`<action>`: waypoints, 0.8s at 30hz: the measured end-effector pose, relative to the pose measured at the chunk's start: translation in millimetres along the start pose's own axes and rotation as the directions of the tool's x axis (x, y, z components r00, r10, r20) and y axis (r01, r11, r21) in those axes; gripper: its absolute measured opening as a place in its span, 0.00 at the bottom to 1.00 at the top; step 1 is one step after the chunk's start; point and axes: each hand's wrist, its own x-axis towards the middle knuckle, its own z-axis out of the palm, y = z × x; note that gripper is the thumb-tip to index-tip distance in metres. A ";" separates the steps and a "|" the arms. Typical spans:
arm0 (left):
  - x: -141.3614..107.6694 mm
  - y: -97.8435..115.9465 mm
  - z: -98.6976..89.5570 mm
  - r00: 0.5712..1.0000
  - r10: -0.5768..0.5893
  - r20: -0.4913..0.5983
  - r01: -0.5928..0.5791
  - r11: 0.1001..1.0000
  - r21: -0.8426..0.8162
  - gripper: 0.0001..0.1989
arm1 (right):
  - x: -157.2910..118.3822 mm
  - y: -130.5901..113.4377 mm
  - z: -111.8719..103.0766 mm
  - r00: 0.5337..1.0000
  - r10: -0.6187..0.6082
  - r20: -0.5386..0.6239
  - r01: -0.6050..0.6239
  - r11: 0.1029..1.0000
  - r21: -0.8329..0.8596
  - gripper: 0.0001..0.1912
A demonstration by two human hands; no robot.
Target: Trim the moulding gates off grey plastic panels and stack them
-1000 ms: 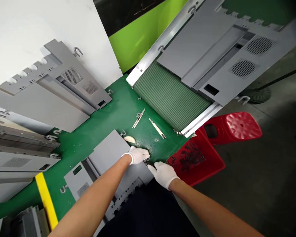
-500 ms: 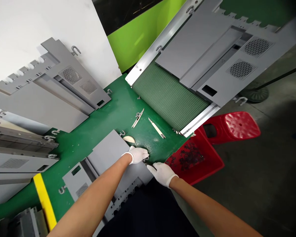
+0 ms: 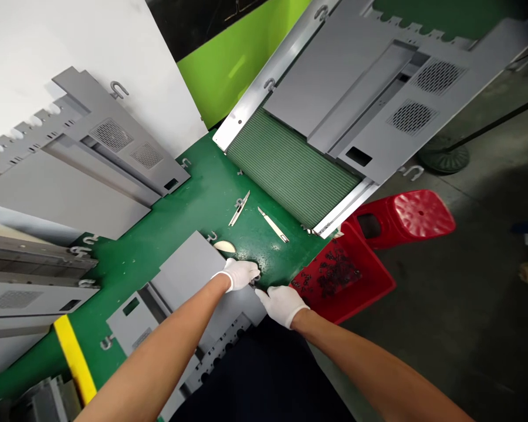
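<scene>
A grey plastic panel (image 3: 189, 264) with vents and notched edges lies in front of me on the green table. U-shaped grey hooks stick out from its corners, one hook (image 3: 212, 236) at the upper corner. My left hand (image 3: 240, 274), white-gloved, rests at the panel's right edge, its fingers closed around a small grey hook (image 3: 256, 279) mostly hidden under them. Close beside it is my gloved right hand (image 3: 286, 306), fingers curled and thumb tip pointing at that hook. Whatever is inside its grip is hidden.
Two pale craft knives (image 3: 273, 225) and a cream half-round piece (image 3: 224, 247) lie on the green table (image 3: 158, 234). A red bin (image 3: 374, 293) with dark scraps adjoins a red stool (image 3: 425, 214). Another panel (image 3: 334, 76) sits on the conveyor (image 3: 290, 170); more panels (image 3: 105, 158) stand left.
The whole view has shifted slightly, scenery sliding left. Both hands stay at the panel's edge, and the dark sliver seen earlier by my right thumb is now hardly visible.
</scene>
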 end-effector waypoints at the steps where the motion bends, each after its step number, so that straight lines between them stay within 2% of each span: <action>1: 0.6 -1.0 -0.9 1.000 -0.010 -0.017 0.010 1.000 -0.013 0.18 | -1.2 2.8 -1.8 1.000 -0.007 0.007 0.007 1.000 0.002 0.25; 4: 3.0 0.1 -0.2 0.997 -0.046 -0.064 0.041 0.997 -0.072 0.20 | -10.8 16.0 -5.0 0.995 0.093 -0.024 -0.090 0.992 0.086 0.29; 6: 4.4 9.2 5.7 0.994 -0.055 -0.094 0.044 0.992 -0.118 0.22 | -23.7 26.8 -1.9 0.980 0.192 -0.057 -0.170 0.947 0.273 0.33; 7: 4.7 16.6 9.8 0.993 -0.040 -0.108 0.024 0.989 -0.149 0.23 | -32.0 31.7 1.7 0.969 0.242 -0.042 -0.204 0.888 0.412 0.33; 8: 4.5 25.0 13.7 0.993 -0.001 -0.119 -0.021 0.983 -0.182 0.23 | -41.5 35.6 6.7 0.958 0.288 0.005 -0.241 0.790 0.564 0.33; 9: 3.8 33.3 16.5 0.989 0.060 -0.138 -0.089 0.973 -0.213 0.23 | -51.7 38.2 12.7 0.943 0.325 0.077 -0.281 0.647 0.709 0.33; 11: 0.9 43.1 14.6 0.953 0.182 -0.240 -0.242 0.939 -0.246 0.23 | -73.7 39.0 25.7 0.893 0.380 0.240 -0.360 0.284 0.889 0.33; 12: -1.2 41.6 8.6 0.922 0.197 -0.332 -0.281 0.933 -0.227 0.22 | -84.7 37.2 31.6 0.865 0.405 0.295 -0.377 0.137 0.916 0.33; 13: -3.5 34.6 -1.0 0.881 0.156 -0.447 -0.262 0.947 -0.186 0.22 | -95.1 34.4 36.2 0.846 0.429 0.316 -0.371 0.050 0.927 0.32; 14: -5.9 22.0 -13.5 0.819 0.067 -0.570 -0.180 0.973 -0.145 0.22 | -104.4 31.0 39.1 0.838 0.452 0.305 -0.354 0.025 0.935 0.31; 16: -10.3 -16.6 -43.4 0.644 -0.172 -0.746 0.117 0.985 -0.127 0.23 | -117.7 24.0 39.0 0.847 0.475 0.239 -0.326 0.110 0.939 0.28; 17: -12.1 -39.6 -58.2 0.588 -0.277 -0.759 0.256 0.955 -0.150 0.24 | -120.6 20.9 35.9 0.865 0.463 0.195 -0.309 0.184 0.933 0.26; 18: -13.8 -62.5 -71.2 0.602 -0.369 -0.708 0.349 0.919 -0.182 0.26 | -120.5 18.3 31.1 0.887 0.436 0.153 -0.286 0.257 0.923 0.25; 20: -16.1 -101.8 -88.9 0.732 -0.480 -0.483 0.416 0.877 -0.242 0.30 | -110.7 13.5 17.4 0.925 0.369 0.086 -0.231 0.370 0.900 0.24; 21: -16.6 -116.0 -93.2 0.794 -0.487 -0.363 0.410 0.871 -0.270 0.31 | -101.2 10.7 9.4 0.939 0.339 0.062 -0.207 0.410 0.888 0.24; 22: -16.5 -126.0 -94.8 0.838 -0.470 -0.278 0.391 0.871 -0.298 0.33 | -88.9 7.3 1.1 0.948 0.314 0.043 -0.187 0.443 0.877 0.24; 23: -15.5 -132.2 -94.5 0.860 -0.452 -0.238 0.369 0.872 -0.323 0.33 | -74.5 3.0 -7.2 0.956 0.292 0.028 -0.171 0.475 0.863 0.24; 24: -13.6 -135.2 -92.8 0.865 -0.445 -0.231 0.356 0.869 -0.342 0.34 | -58.3 -2.1 -15.4 0.962 0.272 0.014 -0.156 0.510 0.846 0.25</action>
